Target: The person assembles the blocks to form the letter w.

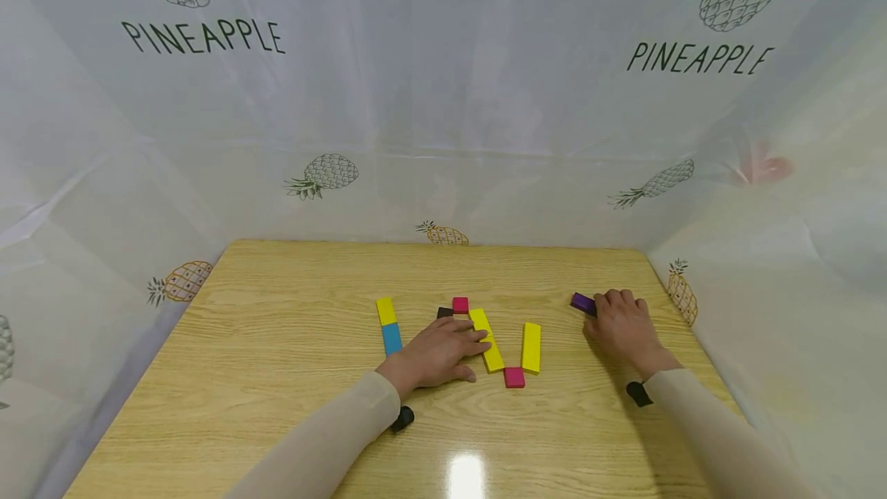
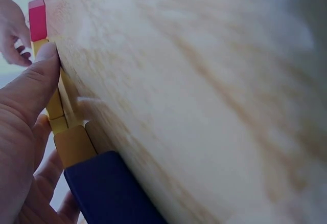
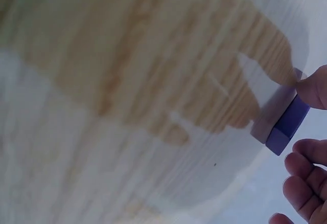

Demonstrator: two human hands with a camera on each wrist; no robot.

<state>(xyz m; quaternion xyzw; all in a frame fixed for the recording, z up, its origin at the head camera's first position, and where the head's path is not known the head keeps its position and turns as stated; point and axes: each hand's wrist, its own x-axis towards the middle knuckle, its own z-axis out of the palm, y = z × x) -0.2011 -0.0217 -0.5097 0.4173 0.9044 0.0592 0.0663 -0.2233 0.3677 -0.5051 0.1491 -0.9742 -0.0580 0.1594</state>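
Observation:
My left hand [image 1: 440, 349] lies over the middle blocks with its fingers loosely spread. Its fingertips reach two yellow blocks [image 1: 493, 356] set end to end; in the left wrist view its thumb overlaps a yellow block [image 2: 54, 106]. A black block [image 1: 445, 312] shows partly beyond that hand, beside a small pink block [image 1: 460, 305]. On the right, my right hand [image 1: 627, 329] holds a purple block [image 1: 584, 303] at its near end. The right wrist view shows the thumb against the purple block [image 3: 288, 124], with the other fingers curled nearby.
Left of my left hand, a yellow block [image 1: 385, 311] meets a blue block [image 1: 392, 338], partly hidden by the hand. A second pink block [image 1: 514, 377] touches an upright-lying yellow block [image 1: 530, 348]. Pineapple-printed sheeting [image 1: 443, 98] surrounds the wooden table [image 1: 277, 329].

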